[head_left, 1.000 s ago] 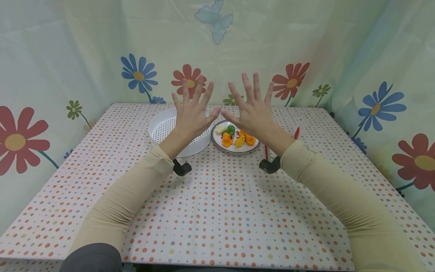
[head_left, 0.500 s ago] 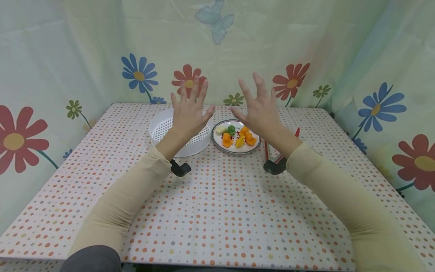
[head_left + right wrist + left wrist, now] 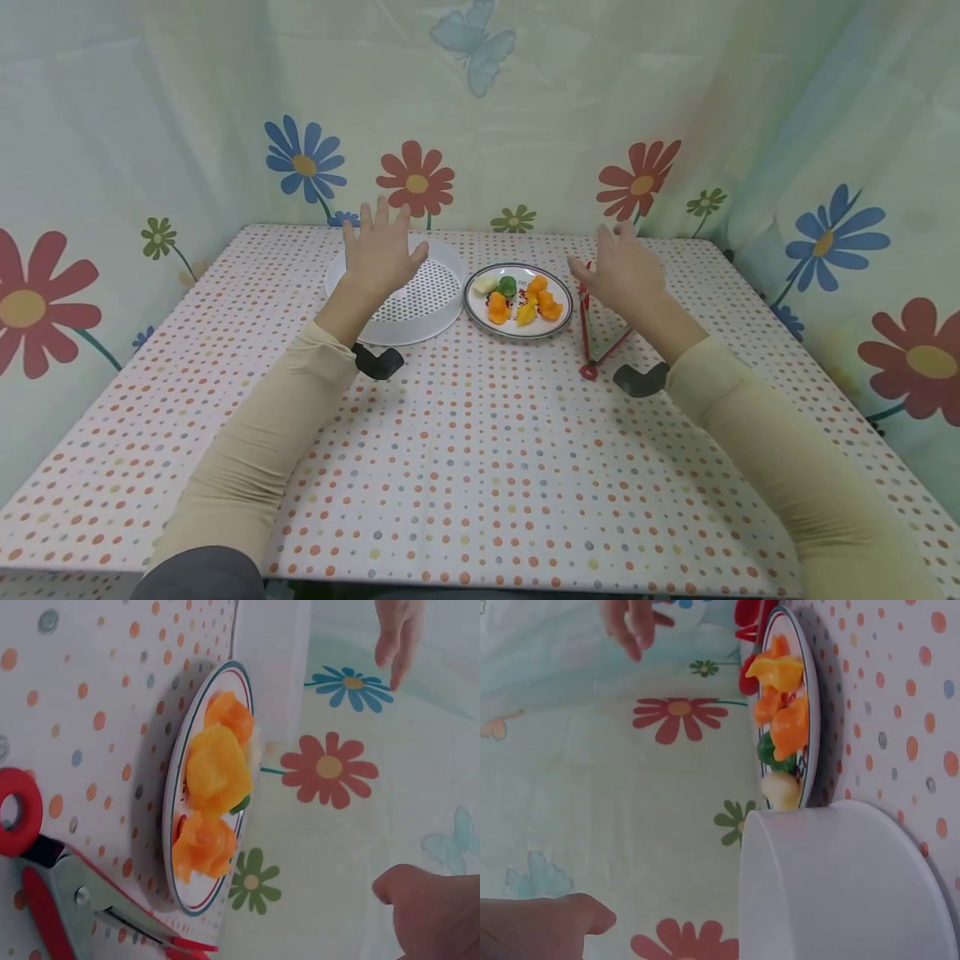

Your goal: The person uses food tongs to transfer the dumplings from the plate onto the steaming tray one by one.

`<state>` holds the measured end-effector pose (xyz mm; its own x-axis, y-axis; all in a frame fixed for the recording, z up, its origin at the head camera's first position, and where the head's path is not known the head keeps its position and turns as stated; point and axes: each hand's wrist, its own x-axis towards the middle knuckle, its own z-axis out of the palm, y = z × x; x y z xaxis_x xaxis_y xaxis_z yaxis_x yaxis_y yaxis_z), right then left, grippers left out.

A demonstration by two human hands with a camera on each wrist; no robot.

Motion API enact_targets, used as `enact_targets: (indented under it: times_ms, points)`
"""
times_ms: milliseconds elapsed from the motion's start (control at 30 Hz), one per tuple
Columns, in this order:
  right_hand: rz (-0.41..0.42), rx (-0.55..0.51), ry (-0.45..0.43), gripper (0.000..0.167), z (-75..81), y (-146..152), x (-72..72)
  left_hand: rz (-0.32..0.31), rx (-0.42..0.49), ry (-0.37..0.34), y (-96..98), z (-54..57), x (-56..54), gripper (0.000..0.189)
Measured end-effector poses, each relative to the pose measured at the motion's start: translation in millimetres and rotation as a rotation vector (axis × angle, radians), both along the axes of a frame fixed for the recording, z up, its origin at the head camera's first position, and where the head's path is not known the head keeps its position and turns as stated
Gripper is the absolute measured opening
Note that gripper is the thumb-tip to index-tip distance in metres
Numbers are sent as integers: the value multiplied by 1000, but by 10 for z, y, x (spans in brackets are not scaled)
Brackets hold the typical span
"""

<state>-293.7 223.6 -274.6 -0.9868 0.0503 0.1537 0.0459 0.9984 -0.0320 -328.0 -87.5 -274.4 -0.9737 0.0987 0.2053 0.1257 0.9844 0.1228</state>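
Observation:
My left hand (image 3: 378, 260) hovers above the left part of a round white tray with a perforated bottom (image 3: 423, 296), fingers extended and apart. On the right, my right hand (image 3: 624, 271) hangs in the air over red-and-metal tongs (image 3: 588, 372), covering part of them; its fingers are extended and hold nothing. The tongs lie spread, their red ring end toward me. Between the hands sits a white plate with a dark rim (image 3: 517, 336). It bears several orange pieces (image 3: 204, 844), a yellow piece (image 3: 217, 769), a green piece (image 3: 507, 286) and a pale piece (image 3: 781, 790).
A dotted cloth covers the table (image 3: 450, 467). Behind and at both sides hangs a flowered curtain (image 3: 510, 125). The plate stands close beside the white tray. Black wrist mounts (image 3: 378, 363) stick out below both wrists.
Both hands have moved apart and lower, the left one leftward over the tray and the right one rightward over the tongs. More of the tongs and the plate shows now.

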Motion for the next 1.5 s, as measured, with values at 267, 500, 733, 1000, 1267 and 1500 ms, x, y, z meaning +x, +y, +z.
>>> enact_targets:
  times_ms: [267, 500, 733, 1000, 1267, 1500]
  points:
    - [-124, 137, -308, 82, -149, 254, 59, 80, 31, -32, -178, -65, -16, 78]
    - [-74, 188, -426, 83, -281, 234, 133, 104, 74, -54, -309, -136, -120, 81]
    - [-101, 136, -412, 98, -490, 87, 134, 59, 142, -81, -573, -292, -306, 90]
    - [-140, 111, -380, 101, -596, 81, 81, -17, 181, -299, -897, -367, -421, 101]
    - [-148, 44, -357, 104, -694, 282, -21, -109, 262, -444, -1116, -473, -478, 114]
    - [-150, -53, -337, 104, -748, 514, -108, -164, 291, -541, -1202, -454, -438, 113]
